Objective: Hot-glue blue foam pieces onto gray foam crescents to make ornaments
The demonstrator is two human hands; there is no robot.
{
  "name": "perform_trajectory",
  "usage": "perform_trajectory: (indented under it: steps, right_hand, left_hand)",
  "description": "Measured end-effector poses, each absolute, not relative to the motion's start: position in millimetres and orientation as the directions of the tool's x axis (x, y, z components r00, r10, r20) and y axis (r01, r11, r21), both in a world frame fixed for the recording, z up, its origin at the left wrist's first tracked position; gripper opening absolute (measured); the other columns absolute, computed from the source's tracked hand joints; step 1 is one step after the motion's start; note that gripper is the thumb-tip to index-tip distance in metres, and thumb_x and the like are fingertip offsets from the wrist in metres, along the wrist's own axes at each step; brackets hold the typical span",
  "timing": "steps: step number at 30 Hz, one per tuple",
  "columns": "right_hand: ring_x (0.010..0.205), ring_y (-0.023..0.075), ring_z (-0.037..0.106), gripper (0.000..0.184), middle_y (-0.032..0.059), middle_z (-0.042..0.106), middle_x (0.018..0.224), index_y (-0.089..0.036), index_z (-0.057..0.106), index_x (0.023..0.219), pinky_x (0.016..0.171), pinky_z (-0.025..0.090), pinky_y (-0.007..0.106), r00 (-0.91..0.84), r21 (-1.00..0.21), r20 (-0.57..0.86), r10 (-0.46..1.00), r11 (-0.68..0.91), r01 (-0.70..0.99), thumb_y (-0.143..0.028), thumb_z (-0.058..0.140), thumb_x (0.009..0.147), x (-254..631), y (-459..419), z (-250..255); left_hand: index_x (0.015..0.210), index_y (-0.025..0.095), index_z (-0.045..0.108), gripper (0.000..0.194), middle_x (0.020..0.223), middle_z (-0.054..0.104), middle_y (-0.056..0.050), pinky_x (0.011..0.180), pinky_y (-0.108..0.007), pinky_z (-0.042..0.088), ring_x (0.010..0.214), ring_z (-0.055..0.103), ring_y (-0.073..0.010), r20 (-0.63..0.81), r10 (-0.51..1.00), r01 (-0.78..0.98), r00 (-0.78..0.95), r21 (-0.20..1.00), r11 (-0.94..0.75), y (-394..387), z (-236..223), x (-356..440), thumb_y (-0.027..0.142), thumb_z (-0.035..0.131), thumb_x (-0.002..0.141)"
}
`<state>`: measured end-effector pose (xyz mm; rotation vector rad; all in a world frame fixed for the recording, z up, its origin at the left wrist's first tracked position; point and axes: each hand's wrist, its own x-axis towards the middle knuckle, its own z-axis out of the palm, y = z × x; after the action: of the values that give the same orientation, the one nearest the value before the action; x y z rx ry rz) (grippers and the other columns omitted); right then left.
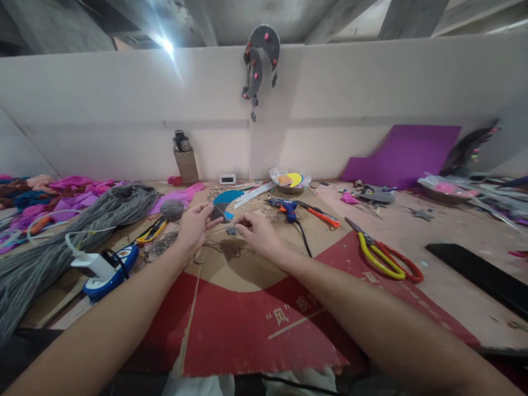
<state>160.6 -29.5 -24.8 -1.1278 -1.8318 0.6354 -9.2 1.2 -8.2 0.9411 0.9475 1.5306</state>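
My left hand (194,230) is closed in a pinch on a thin strand of grey yarn (219,210) above the cardboard. The fingertips of my right hand (259,235) are pinched together at the strand's other end, and the exact grip is too small to make out. Just below the fingers is a small grey felt piece (231,231); whether it hangs from the yarn I cannot tell. Behind my hands lies a blue disc (226,198). Loose grey yarn (163,245) and a small yarn ball (172,209) are left of my left hand.
A blue glue gun (289,209), an orange cutter knife (324,216) and scissors (385,256) lie to the right. A blue power strip (111,278) and a thick grey yarn bundle (94,220) occupy the left. The red and brown cardboard (247,330) covers the front.
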Motion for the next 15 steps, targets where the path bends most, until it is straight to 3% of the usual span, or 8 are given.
perform_trajectory:
  steps: [6, 10, 12, 15]
  right_hand:
    - [0.062, 0.0109, 0.050, 0.020, -0.0011, 0.063, 0.067, -0.017, 0.066, 0.075, 0.060, 0.032, 0.023, -0.450, -0.666, 0.344, 0.824, 0.552, 0.501, -0.021, 0.050, 0.087, 159, -37, -21]
    - [0.059, 0.0119, 0.048, 0.035, -0.0001, 0.061, 0.063, -0.019, 0.063, 0.064, 0.058, 0.031, 0.024, -0.579, -0.561, 0.303, 0.757, 0.633, 0.533, -0.034, 0.047, 0.091, 164, -42, -7]
    - [0.061, 0.0137, 0.051, 0.039, 0.0016, 0.064, 0.066, -0.019, 0.064, 0.065, 0.059, 0.032, 0.026, -0.524, -0.546, 0.318, 0.790, 0.605, 0.580, -0.040, 0.044, 0.092, 174, -41, 4]
    - [0.059, 0.0154, 0.052, 0.040, 0.0029, 0.063, 0.064, -0.019, 0.064, 0.067, 0.059, 0.034, 0.027, -0.277, -0.567, 0.374, 0.885, 0.454, 0.687, -0.041, 0.042, 0.092, 206, -32, 18]
  left_hand:
    - [0.073, 0.013, 0.060, 0.014, 0.066, 0.062, 0.002, 0.069, -0.032, 0.061, 0.054, 0.058, -0.0070, 0.076, 0.988, -0.390, -0.137, 0.912, -0.125, 3, -9, -12, 0.015, 0.073, 0.068]
    - [0.075, 0.013, 0.061, 0.011, 0.074, 0.066, -0.001, 0.069, -0.031, 0.061, 0.063, 0.064, -0.0104, 0.082, 0.990, -0.395, -0.118, 0.911, -0.123, 3, -10, -12, 0.016, 0.071, 0.071]
    - [0.075, 0.013, 0.060, 0.009, 0.073, 0.066, -0.002, 0.067, -0.031, 0.061, 0.062, 0.064, -0.0106, 0.070, 0.989, -0.406, -0.131, 0.906, -0.118, 2, -9, -11, 0.014, 0.068, 0.072]
    - [0.075, 0.012, 0.060, 0.007, 0.071, 0.066, -0.002, 0.067, -0.030, 0.061, 0.061, 0.064, -0.0104, 0.048, 0.989, -0.412, -0.143, 0.905, -0.103, -1, -6, -9, 0.013, 0.067, 0.073]
